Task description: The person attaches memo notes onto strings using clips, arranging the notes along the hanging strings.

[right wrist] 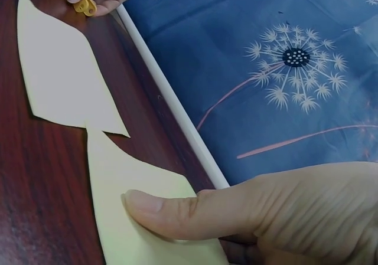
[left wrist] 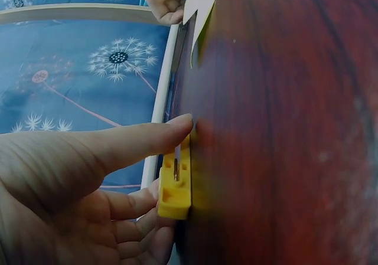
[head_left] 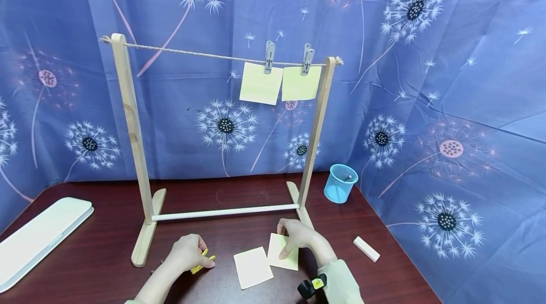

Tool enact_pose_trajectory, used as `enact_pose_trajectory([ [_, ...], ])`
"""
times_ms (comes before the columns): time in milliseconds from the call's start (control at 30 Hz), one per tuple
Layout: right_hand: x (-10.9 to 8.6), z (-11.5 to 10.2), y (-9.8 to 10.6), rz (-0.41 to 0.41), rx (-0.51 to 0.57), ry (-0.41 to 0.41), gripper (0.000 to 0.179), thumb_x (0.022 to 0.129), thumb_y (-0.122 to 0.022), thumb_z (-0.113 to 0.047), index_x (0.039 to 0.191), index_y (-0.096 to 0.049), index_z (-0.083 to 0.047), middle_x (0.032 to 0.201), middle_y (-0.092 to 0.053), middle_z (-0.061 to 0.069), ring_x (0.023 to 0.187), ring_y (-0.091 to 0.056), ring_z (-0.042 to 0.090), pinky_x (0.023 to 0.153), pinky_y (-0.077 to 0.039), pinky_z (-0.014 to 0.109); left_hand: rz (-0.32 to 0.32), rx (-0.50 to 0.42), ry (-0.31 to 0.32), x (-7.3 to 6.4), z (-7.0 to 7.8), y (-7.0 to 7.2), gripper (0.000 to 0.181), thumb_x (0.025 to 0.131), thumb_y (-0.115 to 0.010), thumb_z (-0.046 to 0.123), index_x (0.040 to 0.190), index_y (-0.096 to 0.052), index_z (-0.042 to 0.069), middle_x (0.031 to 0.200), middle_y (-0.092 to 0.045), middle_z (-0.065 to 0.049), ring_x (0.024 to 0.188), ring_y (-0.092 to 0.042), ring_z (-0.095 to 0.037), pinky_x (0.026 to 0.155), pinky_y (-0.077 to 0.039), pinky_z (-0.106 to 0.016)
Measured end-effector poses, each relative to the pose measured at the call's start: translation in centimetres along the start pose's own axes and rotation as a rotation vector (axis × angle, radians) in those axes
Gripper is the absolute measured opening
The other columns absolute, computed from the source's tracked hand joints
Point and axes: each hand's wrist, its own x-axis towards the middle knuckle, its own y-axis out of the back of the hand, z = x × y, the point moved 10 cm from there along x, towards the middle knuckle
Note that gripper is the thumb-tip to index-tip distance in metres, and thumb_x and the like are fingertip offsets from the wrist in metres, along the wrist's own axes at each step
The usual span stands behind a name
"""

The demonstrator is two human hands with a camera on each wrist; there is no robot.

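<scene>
Low over the table, my left hand grips a yellow clothespin between thumb and fingers. My right hand pinches a pale yellow paper square by its upper part. In the right wrist view, the thumb lies across the front of this paper, and the other fingers are mostly hidden behind. Beside it, between the hands, another pale square lies on the table. Two more paper squares hang from the rope, the left paper and right paper, under grey clothespins.
A wooden frame carries the rope and a white lower bar. Its feet rest on the dark table. A blue mesh cup and a white block are at right, a white case at left.
</scene>
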Motion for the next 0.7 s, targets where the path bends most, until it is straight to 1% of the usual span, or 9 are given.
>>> enact_pose_trajectory([
  [67,0.0,0.1,0.0,-0.003,0.010,-0.007,0.053,0.054,-0.093,-0.002,0.091,-0.055,-0.006,0.083,-0.058,-0.001,0.077,-0.049,0.008,0.070,-0.043,0.021,0.004,0.003,0.000,0.0,-0.1,0.0,0.040,0.058,-0.093,0.021,0.075,-0.061,0.006,0.070,-0.057,0.000,0.066,-0.053,-0.015,0.063,-0.046,-0.031],
  [167,0.0,0.4,0.0,-0.004,0.034,-0.007,0.051,0.055,-0.091,0.000,0.093,-0.056,-0.004,0.083,-0.060,0.001,0.076,-0.051,0.009,0.069,-0.044,0.021,0.018,0.010,-0.020,0.1,0.1,0.0,0.039,0.058,-0.093,0.021,0.074,-0.061,0.006,0.069,-0.059,0.001,0.066,-0.054,-0.015,0.063,-0.047,-0.032],
  [300,0.1,0.9,0.1,-0.002,0.061,-0.009,0.043,0.059,-0.089,0.001,0.091,-0.060,-0.002,0.082,-0.061,0.002,0.075,-0.051,0.009,0.068,-0.044,0.021,0.031,0.004,-0.035,0.0,0.2,0.1,0.037,0.058,-0.092,0.020,0.073,-0.061,0.007,0.069,-0.059,0.002,0.066,-0.054,-0.014,0.065,-0.048,-0.033],
  [400,0.1,1.2,0.1,-0.001,0.075,-0.016,0.037,0.064,-0.086,0.000,0.093,-0.063,-0.001,0.082,-0.061,0.001,0.076,-0.051,0.009,0.068,-0.044,0.021,0.024,-0.019,-0.023,0.0,0.0,0.1,0.035,0.059,-0.091,0.019,0.073,-0.061,0.007,0.069,-0.059,0.002,0.067,-0.053,-0.014,0.065,-0.047,-0.032],
  [500,0.1,1.3,0.2,0.002,0.086,-0.019,0.034,0.068,-0.085,-0.001,0.095,-0.064,0.000,0.083,-0.061,0.002,0.077,-0.051,0.010,0.069,-0.044,0.021,0.014,-0.032,-0.019,0.0,-0.1,0.1,0.034,0.061,-0.091,0.018,0.074,-0.062,0.006,0.069,-0.058,0.001,0.067,-0.053,-0.014,0.064,-0.047,-0.031],
  [700,0.0,1.2,0.6,0.012,0.115,0.001,0.031,0.071,-0.083,-0.001,0.095,-0.064,0.003,0.083,-0.063,0.006,0.077,-0.054,0.011,0.068,-0.045,0.021,0.016,-0.039,-0.025,0.0,0.0,0.2,0.033,0.061,-0.090,0.018,0.074,-0.062,0.006,0.068,-0.058,0.001,0.066,-0.053,-0.014,0.063,-0.047,-0.031],
])
